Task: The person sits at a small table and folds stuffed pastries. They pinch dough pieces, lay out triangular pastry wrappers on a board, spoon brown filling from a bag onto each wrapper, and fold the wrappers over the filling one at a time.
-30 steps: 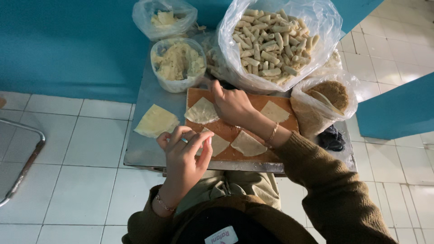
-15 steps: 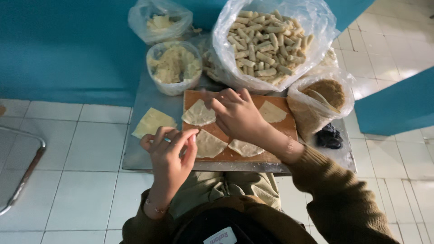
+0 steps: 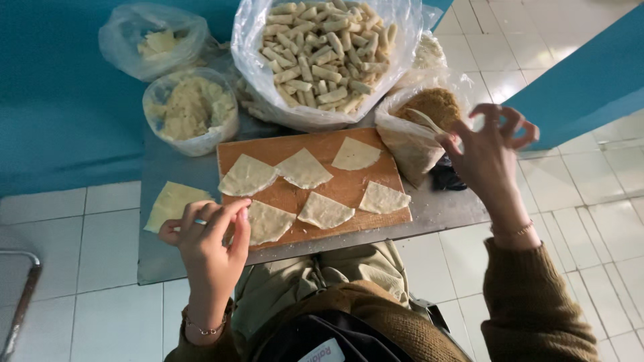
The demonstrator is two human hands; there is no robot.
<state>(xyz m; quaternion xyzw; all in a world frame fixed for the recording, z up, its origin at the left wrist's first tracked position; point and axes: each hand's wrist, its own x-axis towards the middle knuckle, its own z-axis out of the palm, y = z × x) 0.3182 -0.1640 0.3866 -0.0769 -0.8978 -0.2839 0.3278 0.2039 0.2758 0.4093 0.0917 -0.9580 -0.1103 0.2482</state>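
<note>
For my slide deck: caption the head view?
Right hand over crumb bag, left hand beside wrappers on board.

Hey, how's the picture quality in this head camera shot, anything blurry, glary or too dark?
Head view: dim and bluish overall, darkest at the bottom over the brown sleeve; the right hand is slightly motion-blurred near the bag of brown filling; the left hand and wooden board look fairly sharp; soft glare on the clear bag of rolls; tile lines bend slightly at the edges.

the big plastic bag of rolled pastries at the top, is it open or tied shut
Open. The big plastic bag has its mouth spread wide, its rim folded outward, and the heap of rolled pastries inside lies uncovered.
</note>
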